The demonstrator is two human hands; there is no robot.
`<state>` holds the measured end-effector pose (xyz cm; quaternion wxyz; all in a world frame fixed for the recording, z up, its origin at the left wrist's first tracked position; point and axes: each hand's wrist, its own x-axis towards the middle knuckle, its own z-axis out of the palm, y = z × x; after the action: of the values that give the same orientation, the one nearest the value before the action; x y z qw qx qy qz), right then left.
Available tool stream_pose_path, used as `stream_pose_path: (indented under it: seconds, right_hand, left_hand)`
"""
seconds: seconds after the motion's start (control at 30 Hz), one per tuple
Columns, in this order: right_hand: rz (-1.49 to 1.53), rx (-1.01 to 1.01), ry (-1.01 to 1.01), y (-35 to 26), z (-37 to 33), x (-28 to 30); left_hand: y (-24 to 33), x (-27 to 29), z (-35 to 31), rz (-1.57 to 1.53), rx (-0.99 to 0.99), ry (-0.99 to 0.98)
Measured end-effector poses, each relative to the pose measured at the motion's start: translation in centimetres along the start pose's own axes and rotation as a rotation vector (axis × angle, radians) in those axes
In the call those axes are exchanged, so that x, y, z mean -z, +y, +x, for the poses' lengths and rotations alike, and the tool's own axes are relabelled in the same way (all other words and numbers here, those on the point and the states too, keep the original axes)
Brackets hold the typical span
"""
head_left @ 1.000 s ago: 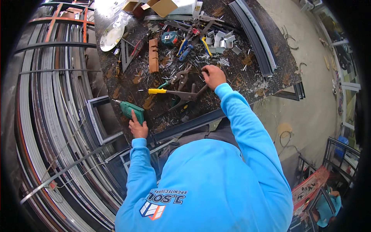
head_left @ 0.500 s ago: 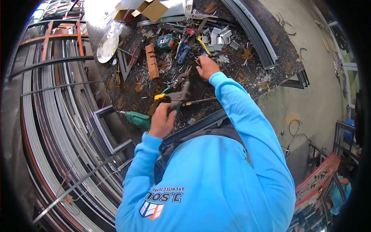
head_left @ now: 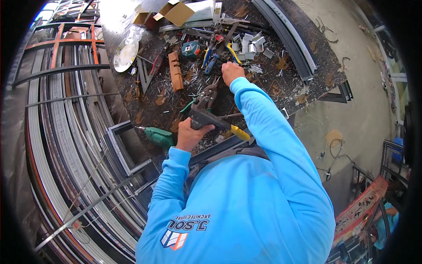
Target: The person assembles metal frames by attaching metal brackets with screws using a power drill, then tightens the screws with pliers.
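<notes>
My left hand point(head_left: 190, 135) is wrapped round a hand riveter point(head_left: 214, 119) with a black body and a yellow-ended handle, held over the table's near edge. My right hand point(head_left: 232, 74) is farther forward, low over the tabletop beside a blue-handled tool point(head_left: 211, 64). Its fingers are drawn together, and whatever is between them is hidden. Snips with green handles point(head_left: 206, 94) lie between my hands, partly behind the riveter. To the left of my left hand rests a green power drill point(head_left: 158, 137). Small silver pins are scattered over the dark table point(head_left: 151, 103).
Cut metal pieces point(head_left: 252, 46), a tape measure point(head_left: 190, 49), a notched wooden block point(head_left: 175, 72) and a set square point(head_left: 144, 75) lie across the table. Cardboard boxes point(head_left: 176, 13) stand at the back. Long profiles point(head_left: 66, 132) are stacked at left; curved dark profiles point(head_left: 288, 37) lie at right.
The riveter has turned in my left hand, its yellow end swinging from the left to the right. My right hand has shifted slightly left on the table.
</notes>
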<state>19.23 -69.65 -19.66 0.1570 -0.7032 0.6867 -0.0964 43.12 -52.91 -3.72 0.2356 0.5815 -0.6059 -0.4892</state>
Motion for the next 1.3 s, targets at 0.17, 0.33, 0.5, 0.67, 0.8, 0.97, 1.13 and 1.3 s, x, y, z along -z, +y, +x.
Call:
stream_pose_path:
  seconds: [0.17,0.33,0.5,0.67,0.8,0.97,1.13,1.3]
  right_hand:
    - [0.25,-0.069,0.027,1.8,-2.2,2.0]
    - [1.469,-0.199,0.013,1.4,-10.3,9.1]
    - [1.793,-0.176,0.1,-0.8,-16.9,14.5]
    - [1.758,-0.314,0.372,-0.4,-18.7,15.8]
    - [1.751,-0.3,0.482,0.2,-19.6,15.7]
    - [1.617,-0.278,0.61,0.2,-20.3,15.5]
    - [1.619,-0.224,0.728,-0.5,-22.4,13.8]
    - [1.78,-0.507,0.66,0.1,-27.0,10.8]
  left_hand:
    - [-0.6,-0.9,1.2,-0.156,0.017,-0.144]
    - [-0.4,-2.1,2.6,-0.153,0.054,-0.275]
    - [1.0,-4.7,4.4,-0.109,0.051,-0.416]
    - [2.5,-6.9,5.2,-0.176,0.024,-0.511]
    - [3.2,-7.8,5.5,-0.167,0.022,-0.55]
    - [3.7,-8.1,5.7,-0.068,0.051,-0.593]
    - [5.0,-9.0,6.6,-0.036,-0.119,-0.568]
    - [7.3,-12.2,7.5,0.046,-0.182,-0.51]
